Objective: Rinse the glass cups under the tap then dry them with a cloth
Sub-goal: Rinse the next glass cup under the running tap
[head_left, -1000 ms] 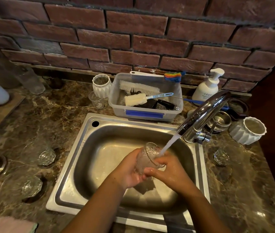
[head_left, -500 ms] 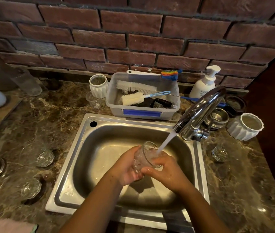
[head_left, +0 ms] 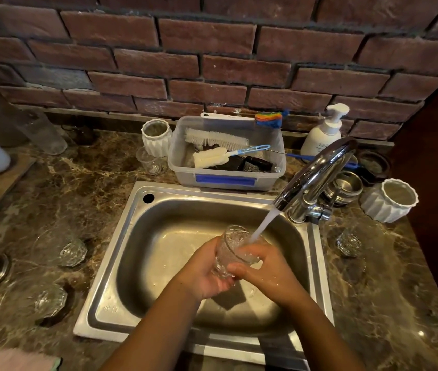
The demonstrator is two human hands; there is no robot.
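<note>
The cup is held over the middle of the sink, tilted with its mouth toward the tap. The water lands at its rim. The left hand curls round its lower part from the left. The right hand wraps the near right side, thumb laid across the glass. Both grip it.

To rinse well, I judge the cup should be turned slowly in the stream so water runs over the whole inner wall and the patterned outside. One hand should stay firm, since wet glass slips. It is best held low in the sink, clear of the spout, to limit splash. Then tip it out fully before going for the cloth at the near left of the desk.

The cup's base is covered by fingers, and how much water it holds cannot be told. The cloth is cut off by the frame. Other cups lie on the desk, two left of the sink and one right. Clear glass on mottled stone blurs their outlines, so whether they are rinsed cannot be told.
</note>
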